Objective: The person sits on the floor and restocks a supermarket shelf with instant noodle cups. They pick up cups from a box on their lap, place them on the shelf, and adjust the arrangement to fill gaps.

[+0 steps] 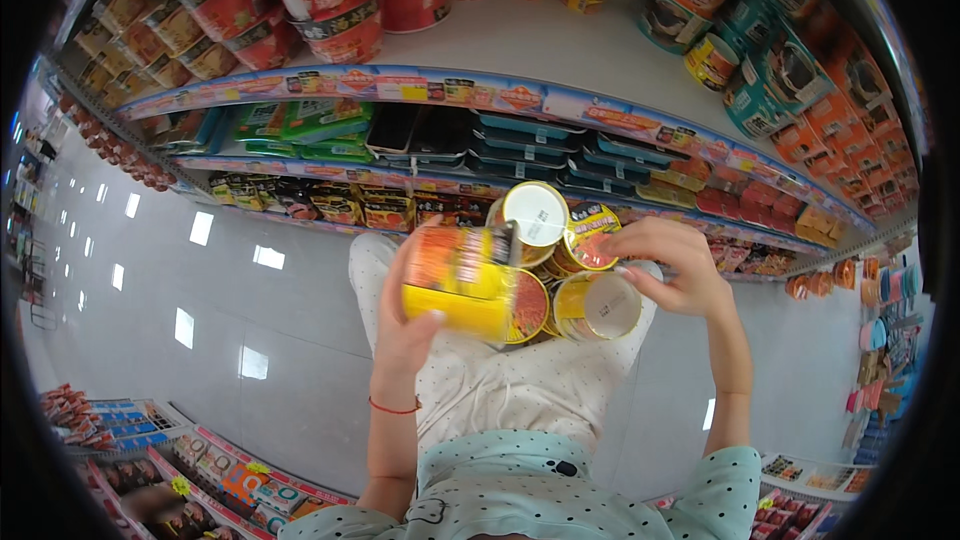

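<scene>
The left grip is wrapped around a yellow tub, probably light, stiff yet dentable, and slick (best held round its side wall). At three o'clock from it, the right grip curls over a red-topped tub; I cannot tell whether it pinches. An upturned tub sits at two o'clock; a shelf, twelve.

Mint dark-dotted top; white speckled trousers; thin red bracelet
</scene>
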`<state>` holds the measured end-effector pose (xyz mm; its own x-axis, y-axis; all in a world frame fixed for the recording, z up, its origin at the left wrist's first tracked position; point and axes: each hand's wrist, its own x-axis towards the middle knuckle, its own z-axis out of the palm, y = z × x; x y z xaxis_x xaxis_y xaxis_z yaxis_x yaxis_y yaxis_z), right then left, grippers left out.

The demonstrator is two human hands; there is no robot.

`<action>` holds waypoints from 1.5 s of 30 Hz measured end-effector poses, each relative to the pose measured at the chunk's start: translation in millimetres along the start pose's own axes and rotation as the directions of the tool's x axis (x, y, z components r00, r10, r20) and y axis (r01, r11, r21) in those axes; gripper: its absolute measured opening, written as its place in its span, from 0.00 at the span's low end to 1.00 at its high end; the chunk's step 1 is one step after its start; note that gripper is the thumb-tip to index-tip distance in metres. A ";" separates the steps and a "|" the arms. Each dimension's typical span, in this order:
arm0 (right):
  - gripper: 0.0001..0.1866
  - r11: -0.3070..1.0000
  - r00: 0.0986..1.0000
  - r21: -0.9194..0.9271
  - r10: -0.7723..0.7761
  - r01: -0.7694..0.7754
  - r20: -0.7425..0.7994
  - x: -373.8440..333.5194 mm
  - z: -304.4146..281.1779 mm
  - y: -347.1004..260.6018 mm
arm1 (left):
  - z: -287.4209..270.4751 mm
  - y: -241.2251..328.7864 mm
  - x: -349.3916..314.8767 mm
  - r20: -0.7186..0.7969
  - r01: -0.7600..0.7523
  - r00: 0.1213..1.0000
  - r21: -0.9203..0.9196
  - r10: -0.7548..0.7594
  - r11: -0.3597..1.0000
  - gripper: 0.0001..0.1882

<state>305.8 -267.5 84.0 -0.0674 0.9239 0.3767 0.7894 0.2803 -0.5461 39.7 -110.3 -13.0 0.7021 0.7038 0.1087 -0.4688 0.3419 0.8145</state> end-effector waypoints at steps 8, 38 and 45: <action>0.22 0.987 0.985 0.029 -0.153 0.156 -0.080 25.3 13.9 -35.1 | 8.9 -34.2 -4.6 0.183 0.258 0.950 -0.916 -0.251 0.307 0.27; 0.34 0.757 0.814 -0.461 0.157 -0.463 -0.560 99.4 -62.3 189.1 | 34.1 7.6 12.9 0.210 0.258 0.954 -0.198 -0.216 0.946 0.44; 0.27 0.387 0.798 -0.743 -0.029 -0.546 -0.602 122.7 -50.3 196.6 | 27.7 5.9 18.2 0.144 0.184 0.974 -0.044 -0.176 0.982 0.40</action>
<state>483.4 -112.2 60.5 0.2903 0.5723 0.7669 0.7956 -0.5897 0.1389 64.6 -112.7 9.6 0.8432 0.5358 0.0447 -0.3550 0.4924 0.7947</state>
